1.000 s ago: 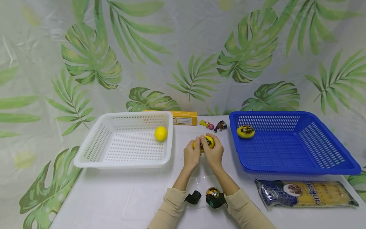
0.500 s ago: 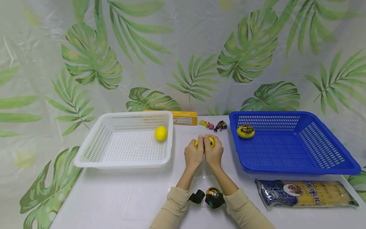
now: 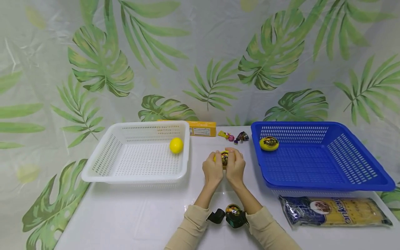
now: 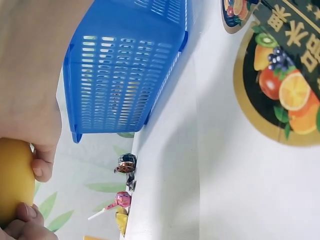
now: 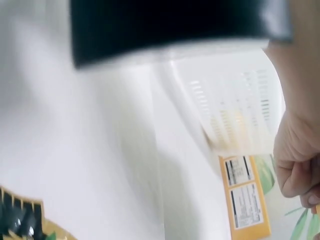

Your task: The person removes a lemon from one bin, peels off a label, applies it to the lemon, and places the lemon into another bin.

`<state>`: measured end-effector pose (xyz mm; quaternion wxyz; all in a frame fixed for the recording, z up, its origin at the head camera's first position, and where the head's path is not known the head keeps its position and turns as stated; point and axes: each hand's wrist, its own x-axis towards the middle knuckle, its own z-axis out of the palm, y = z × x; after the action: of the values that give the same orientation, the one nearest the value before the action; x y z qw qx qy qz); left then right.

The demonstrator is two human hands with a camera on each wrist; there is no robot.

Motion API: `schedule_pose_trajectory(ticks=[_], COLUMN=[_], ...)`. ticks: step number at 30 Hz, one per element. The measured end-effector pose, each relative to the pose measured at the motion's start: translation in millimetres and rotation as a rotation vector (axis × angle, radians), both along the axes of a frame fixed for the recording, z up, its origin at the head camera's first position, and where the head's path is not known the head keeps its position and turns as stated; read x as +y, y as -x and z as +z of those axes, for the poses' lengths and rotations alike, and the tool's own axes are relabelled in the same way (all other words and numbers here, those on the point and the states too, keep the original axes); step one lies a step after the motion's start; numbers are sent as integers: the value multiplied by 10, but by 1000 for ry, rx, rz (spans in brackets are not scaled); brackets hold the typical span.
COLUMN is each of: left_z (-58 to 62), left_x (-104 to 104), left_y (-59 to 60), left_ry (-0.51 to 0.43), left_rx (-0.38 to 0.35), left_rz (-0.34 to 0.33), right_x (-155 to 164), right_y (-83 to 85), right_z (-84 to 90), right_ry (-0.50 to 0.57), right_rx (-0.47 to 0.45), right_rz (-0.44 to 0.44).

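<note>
In the head view, my left hand (image 3: 213, 170) and right hand (image 3: 235, 168) hold a yellow lemon (image 4: 10, 180) between them above the table. A round black-and-gold fruit label (image 3: 224, 159) shows on the lemon between my thumbs. The left wrist view has my left fingers curled against its smooth side. In the right wrist view, my right hand (image 5: 298, 165) is partly cut off at the edge. Below my wrists lies another fruit label (image 4: 292, 95), flat on the white table. Another yellow lemon (image 3: 269, 143), with a label on it, lies in the blue basket.
A white basket (image 3: 134, 179) at left holds one plain lemon (image 3: 176, 145). The blue basket (image 3: 312, 185) stands at right. A pasta packet (image 3: 340, 211) lies before it. Behind my hands are an orange box (image 3: 203, 129) and wrapped candies (image 3: 230, 137). Black wrist cameras (image 3: 217, 216) hang beneath my forearms.
My thumbs, close together over the lemon half a second ago, are now apart, and the label shows more between them. Both hands have shifted slightly right; the baskets have not moved.
</note>
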<state>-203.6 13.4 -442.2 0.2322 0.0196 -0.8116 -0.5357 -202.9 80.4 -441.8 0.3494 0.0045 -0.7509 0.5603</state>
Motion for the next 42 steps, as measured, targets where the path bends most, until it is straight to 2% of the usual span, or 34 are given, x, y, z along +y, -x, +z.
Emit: schedule_pose_trajectory(ticks=[4, 9, 15, 17, 22, 24, 27, 31, 34, 39, 42], left_z=[0, 12, 34, 43, 78, 95, 117, 155, 164, 126, 94], left_x=[-17, -67, -148, -172, -221, -230, -230, -211, -179, -58, 47], left_y=[-13, -8, 41, 55, 58, 44, 24, 1, 0, 19, 15], left_ry=[-8, -9, -24, -39, -65, -49, 21, 112, 77, -59, -36], left_rx=[8, -9, -53, -78, -133, -130, -93, -16, 28, 37, 19], left_rz=[13, 4, -1, 3, -40, -73, -128, -218, -317, -465, -529], right_x=[60, 188, 277, 326, 515, 573, 622, 697, 834, 1201, 1451], right_y=[-4, -16, -188, -196, -152, -144, -119, -94, -66, 41, 145], right_z=[4, 31, 294, 290, 236, 271, 328, 440, 543, 781, 943], right_ry=[-9, 36, 25, 24, -60, -122, -214, -351, -432, -458, -464], right_rx=[3, -39, -66, -75, -158, -212, -268, -292, -324, -403, -428], right_rz=[62, 229, 420, 510, 747, 794, 789, 720, 694, 679, 639])
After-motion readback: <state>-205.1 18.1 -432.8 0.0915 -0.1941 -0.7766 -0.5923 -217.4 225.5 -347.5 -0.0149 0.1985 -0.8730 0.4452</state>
